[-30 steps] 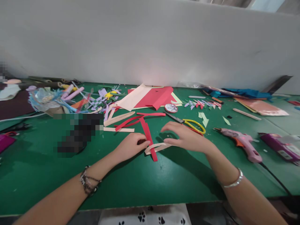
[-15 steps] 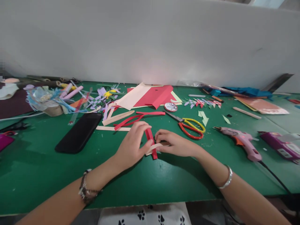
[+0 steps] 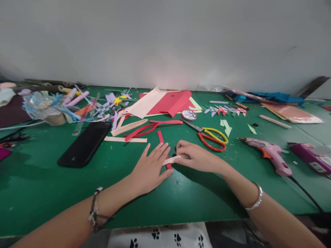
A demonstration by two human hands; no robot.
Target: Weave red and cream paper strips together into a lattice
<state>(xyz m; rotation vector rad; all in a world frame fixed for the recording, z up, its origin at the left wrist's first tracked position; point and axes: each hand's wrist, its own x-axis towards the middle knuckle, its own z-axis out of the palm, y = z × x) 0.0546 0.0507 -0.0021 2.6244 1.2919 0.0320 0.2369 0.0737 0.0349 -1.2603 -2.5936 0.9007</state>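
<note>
My left hand (image 3: 151, 168) lies flat with its fingers stretched out, pressing on a red paper strip (image 3: 160, 136) against the table. A pale cream paper strip (image 3: 169, 161) crosses the red one beside those fingers. My right hand (image 3: 198, 155) pinches the cream strip's right end between thumb and fingers. Where the strips meet is partly hidden under my left hand. Beyond my hands lie more red paper strips (image 3: 144, 131) and cream strips (image 3: 126, 139). Scissors (image 3: 204, 132) with yellow and red handles rest past my right hand.
A black phone (image 3: 85, 144) lies on the left. On the right are a pink glue gun (image 3: 269, 153) with a cord and a purple device (image 3: 310, 156). Red and cream paper sheets (image 3: 170, 103) lie at the back, with a round tin (image 3: 189, 115) and woven paper pieces (image 3: 224, 110).
My left hand has gone from holding up the red strip to lying flat on it. The red strip is now down on the table. My right hand still pinches the cream strip.
</note>
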